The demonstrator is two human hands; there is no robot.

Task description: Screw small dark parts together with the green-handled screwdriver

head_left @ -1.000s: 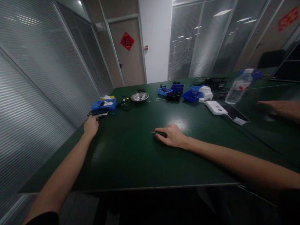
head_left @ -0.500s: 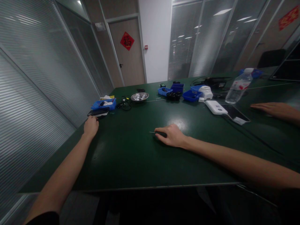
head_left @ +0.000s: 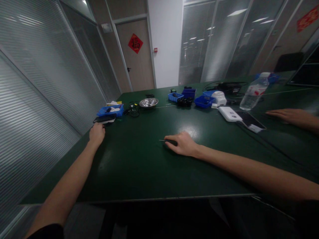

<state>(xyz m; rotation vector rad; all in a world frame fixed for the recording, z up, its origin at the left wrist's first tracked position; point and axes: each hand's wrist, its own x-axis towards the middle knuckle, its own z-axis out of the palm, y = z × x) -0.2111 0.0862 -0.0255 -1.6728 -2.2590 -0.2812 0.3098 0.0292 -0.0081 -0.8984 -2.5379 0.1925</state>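
Note:
My right hand (head_left: 181, 143) rests on the green table (head_left: 134, 166), closed around the dark handle of a small tool (head_left: 171, 142) whose thin metal shaft points left. Farther left, my left hand (head_left: 97, 133) is closed at the near edge of a black flat object (head_left: 106, 118); what its fingers hold, if anything, is too small to tell. Just beyond that object sits a blue basket (head_left: 119, 111) with white and dark items in it. A round metal dish (head_left: 149, 103) with small items inside stands at the middle back, beside a black cable (head_left: 133, 110).
Blue trays (head_left: 203, 102) and black items (head_left: 184, 102) stand at the back. To the right are a white power bank (head_left: 229, 114), a phone (head_left: 250, 120), a cable and a water bottle (head_left: 254, 93). Another person's hand (head_left: 290, 116) lies at the right.

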